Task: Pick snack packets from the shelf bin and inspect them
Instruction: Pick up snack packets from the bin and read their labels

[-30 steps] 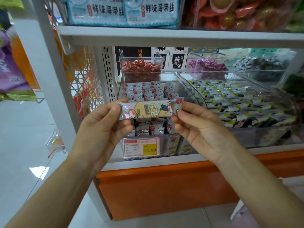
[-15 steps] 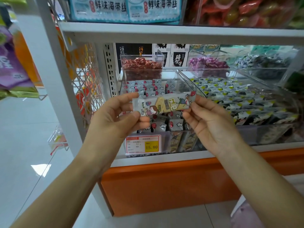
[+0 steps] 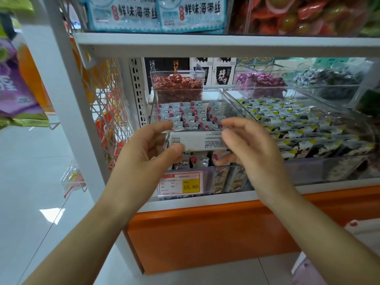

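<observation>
Now both hands hold one snack packet [image 3: 195,140] up in front of the clear bin [image 3: 208,177]. The left hand [image 3: 148,147] pinches the left end of the packet, with the thumb on the near side and the fingers curled over the top. The right hand [image 3: 253,153] pinches the right end the same way, with its thumb under the packet. The packet lies flat and long between the two hands, and the side we see is white with small print. The bin sits at the left end of the shelf [image 3: 185,202], right at the front edge. It is full of grey packets with red dots and little clouds. A price tag [image 3: 181,183] with 15.80 on it sticks to the front of the bin. Behind the bin is a small box of red sweets [image 3: 176,83]. Just beside the bin, on the right, is a big bin [image 3: 298,124] of packets with yellow corners.
</observation>
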